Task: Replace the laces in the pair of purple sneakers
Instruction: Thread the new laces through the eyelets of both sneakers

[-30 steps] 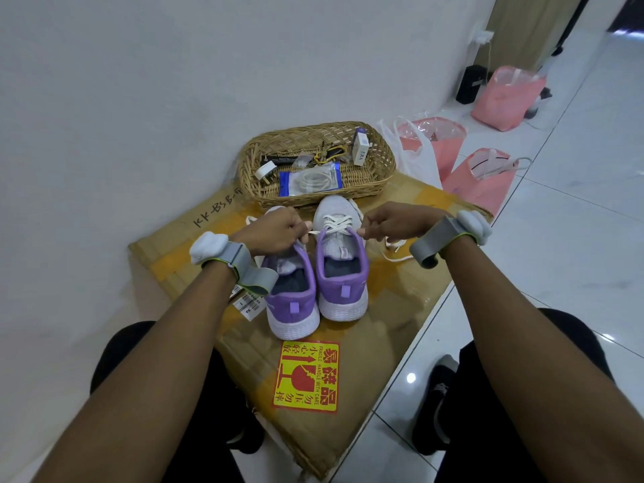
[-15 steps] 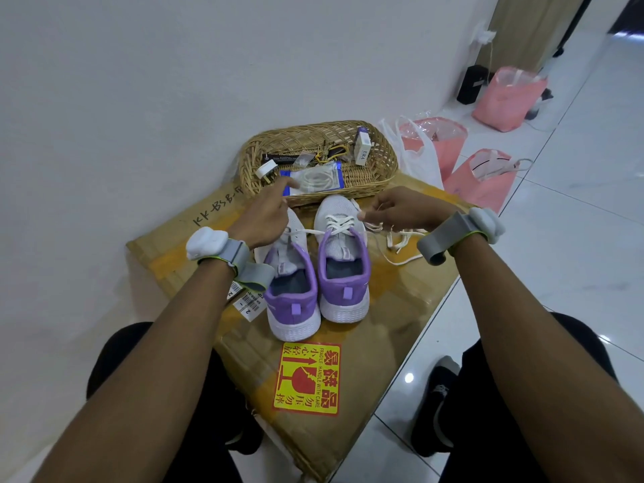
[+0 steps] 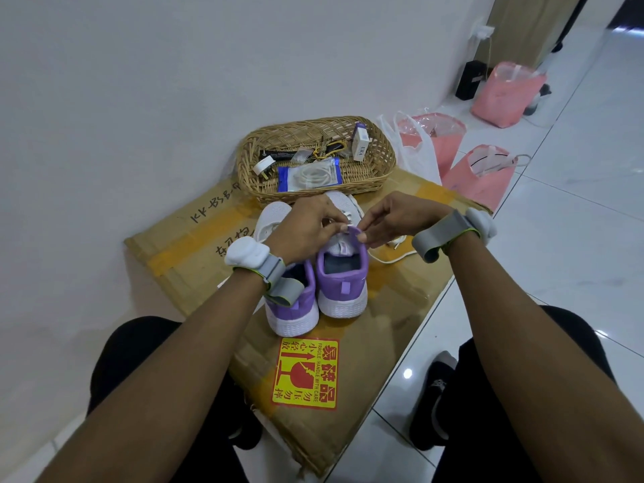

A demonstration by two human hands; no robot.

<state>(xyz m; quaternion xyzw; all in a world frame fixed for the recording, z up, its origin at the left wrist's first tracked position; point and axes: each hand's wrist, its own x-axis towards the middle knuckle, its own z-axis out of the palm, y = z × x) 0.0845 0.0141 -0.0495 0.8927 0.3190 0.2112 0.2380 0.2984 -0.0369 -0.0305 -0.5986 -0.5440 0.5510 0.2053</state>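
Two purple sneakers stand heels toward me on a flattened cardboard box [image 3: 393, 308]. The right sneaker [image 3: 343, 273] carries a white lace across its upper. My left hand [image 3: 306, 226] and my right hand [image 3: 393, 219] meet over its tongue, fingers pinched on the white lace [image 3: 348, 227] at the collar. The lace's loose end [image 3: 390, 252] trails on the cardboard right of the shoe. My left wrist covers much of the left sneaker [image 3: 292, 305]; whether it is laced is hidden.
A wicker basket [image 3: 380, 165] behind the shoes holds a blue packet of white laces [image 3: 308, 176], keys, a plug and a small box. Pink bags [image 3: 482, 176] stand on the tiled floor at right. A white wall runs along the left.
Both hands have drawn in from the sides of the right sneaker and now meet over its tongue. The left hand came back from near the basket.
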